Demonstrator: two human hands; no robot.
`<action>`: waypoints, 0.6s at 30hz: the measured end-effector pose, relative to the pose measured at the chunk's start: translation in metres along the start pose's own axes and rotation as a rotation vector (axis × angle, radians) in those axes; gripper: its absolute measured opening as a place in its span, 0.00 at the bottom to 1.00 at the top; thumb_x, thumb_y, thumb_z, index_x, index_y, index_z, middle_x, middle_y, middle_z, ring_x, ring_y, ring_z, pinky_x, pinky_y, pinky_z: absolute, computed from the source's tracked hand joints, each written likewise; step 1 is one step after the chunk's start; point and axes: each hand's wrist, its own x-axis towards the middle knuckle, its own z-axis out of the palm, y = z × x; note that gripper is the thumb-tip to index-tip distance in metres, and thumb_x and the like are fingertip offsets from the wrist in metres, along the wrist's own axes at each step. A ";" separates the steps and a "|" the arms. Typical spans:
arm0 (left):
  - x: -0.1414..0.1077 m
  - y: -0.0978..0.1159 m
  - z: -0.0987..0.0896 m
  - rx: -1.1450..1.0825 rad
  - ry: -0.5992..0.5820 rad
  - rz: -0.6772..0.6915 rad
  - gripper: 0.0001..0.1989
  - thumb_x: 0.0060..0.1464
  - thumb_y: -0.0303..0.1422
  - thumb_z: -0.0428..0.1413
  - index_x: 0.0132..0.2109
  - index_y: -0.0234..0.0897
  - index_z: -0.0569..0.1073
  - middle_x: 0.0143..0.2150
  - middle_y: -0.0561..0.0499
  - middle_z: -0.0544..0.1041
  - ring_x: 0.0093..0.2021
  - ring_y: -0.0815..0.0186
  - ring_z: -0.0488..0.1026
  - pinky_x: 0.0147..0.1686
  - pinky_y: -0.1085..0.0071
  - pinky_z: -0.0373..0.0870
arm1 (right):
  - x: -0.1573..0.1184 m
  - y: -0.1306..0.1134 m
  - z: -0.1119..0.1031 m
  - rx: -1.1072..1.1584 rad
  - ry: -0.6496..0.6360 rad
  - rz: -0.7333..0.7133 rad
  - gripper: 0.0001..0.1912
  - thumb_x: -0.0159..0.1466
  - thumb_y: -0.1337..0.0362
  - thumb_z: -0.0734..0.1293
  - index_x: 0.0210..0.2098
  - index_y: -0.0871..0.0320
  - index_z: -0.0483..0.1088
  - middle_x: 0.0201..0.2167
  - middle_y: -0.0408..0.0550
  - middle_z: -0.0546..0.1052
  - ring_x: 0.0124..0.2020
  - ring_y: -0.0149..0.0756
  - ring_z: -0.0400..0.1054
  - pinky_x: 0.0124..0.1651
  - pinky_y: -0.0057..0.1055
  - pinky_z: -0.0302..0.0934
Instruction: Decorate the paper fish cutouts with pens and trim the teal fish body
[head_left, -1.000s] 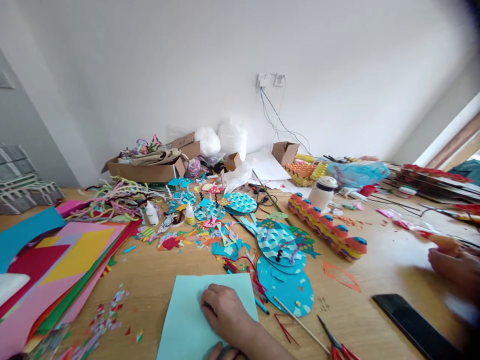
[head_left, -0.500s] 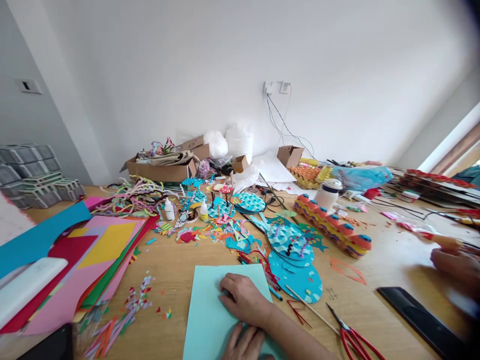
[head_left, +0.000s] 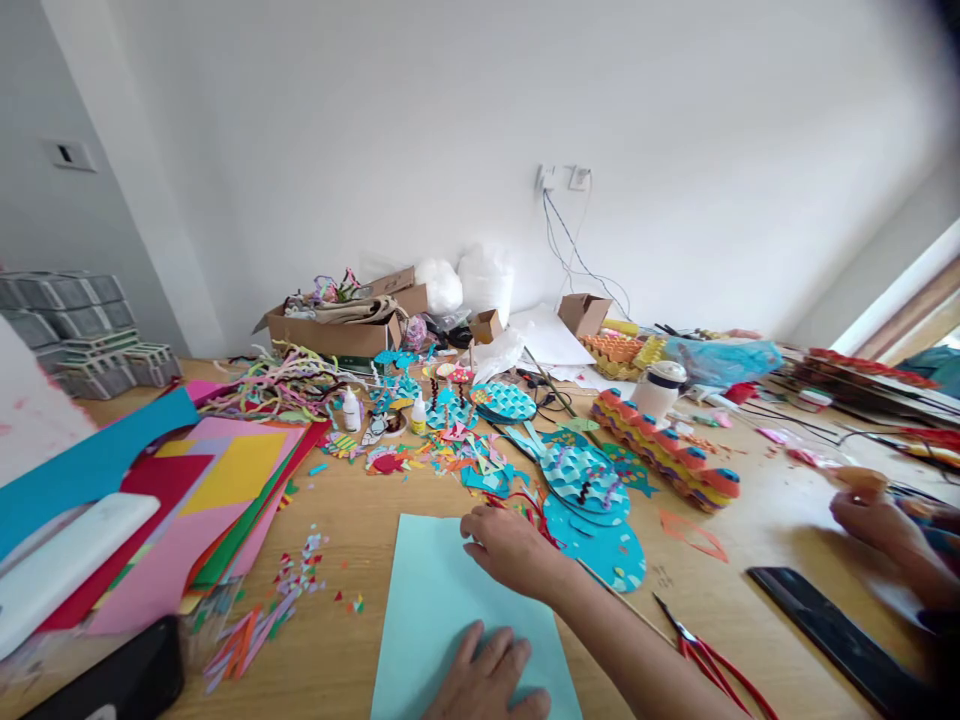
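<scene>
A light turquoise paper sheet (head_left: 420, 600) lies on the wooden table in front of me. My left hand (head_left: 491, 680) rests flat on its lower part, fingers spread. Above it, my right hand (head_left: 514, 550) reaches over the sheet's upper right part, fingers bent and pointing left; whether anything is between them is hidden. Right of the sheet lie red-handled scissors (head_left: 701, 645) and a thin wooden stick (head_left: 622, 603). Blue paper fish shapes (head_left: 592, 535) lie just beyond my right hand.
Coloured paper sheets (head_left: 217, 480) and a black phone (head_left: 120, 680) are at left. Paper scraps, glue bottles (head_left: 351, 412) and a cardboard box (head_left: 337, 335) stand farther back. A painted egg carton (head_left: 667, 455) and another person's hand (head_left: 885, 530) are at right.
My right hand has moved up and away from my left hand toward the sheet's top edge. My left hand now lies more spread on the paper. The view has shifted slightly.
</scene>
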 end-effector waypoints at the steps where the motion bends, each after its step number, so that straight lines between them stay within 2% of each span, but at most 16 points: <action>1: -0.003 0.000 0.002 -0.006 -0.026 -0.022 0.13 0.58 0.43 0.48 0.45 0.47 0.71 0.42 0.55 0.78 0.43 0.66 0.73 0.46 0.67 0.66 | 0.001 -0.002 0.000 -0.005 -0.012 0.004 0.10 0.60 0.66 0.61 0.39 0.58 0.71 0.39 0.52 0.76 0.41 0.40 0.70 0.38 0.31 0.59; 7: -0.005 0.004 0.010 -0.001 -0.033 -0.113 0.16 0.58 0.44 0.47 0.46 0.43 0.71 0.41 0.52 0.78 0.42 0.64 0.73 0.43 0.65 0.68 | 0.016 -0.027 0.001 -0.049 -0.095 0.000 0.12 0.60 0.65 0.61 0.41 0.59 0.72 0.40 0.55 0.76 0.41 0.44 0.71 0.38 0.33 0.61; 12: 0.009 0.002 -0.010 0.010 -0.047 -0.042 0.12 0.60 0.41 0.47 0.47 0.48 0.69 0.43 0.54 0.76 0.44 0.62 0.71 0.45 0.60 0.66 | 0.037 -0.045 0.009 -0.045 -0.093 -0.078 0.12 0.59 0.65 0.62 0.41 0.59 0.72 0.40 0.54 0.76 0.41 0.43 0.71 0.37 0.33 0.62; 15: 0.013 -0.001 -0.020 0.005 -0.022 -0.005 0.09 0.60 0.40 0.47 0.44 0.48 0.69 0.43 0.54 0.75 0.44 0.62 0.70 0.44 0.59 0.66 | 0.056 -0.047 0.011 -0.026 -0.067 -0.061 0.13 0.58 0.66 0.63 0.42 0.59 0.71 0.41 0.54 0.75 0.43 0.42 0.70 0.40 0.33 0.62; 18: 0.012 -0.005 -0.023 -0.039 -0.100 0.005 0.15 0.56 0.47 0.48 0.45 0.44 0.68 0.45 0.50 0.73 0.46 0.59 0.68 0.44 0.57 0.65 | 0.079 -0.044 0.010 -0.016 -0.040 -0.018 0.15 0.57 0.70 0.62 0.44 0.59 0.70 0.44 0.54 0.73 0.45 0.41 0.69 0.42 0.32 0.61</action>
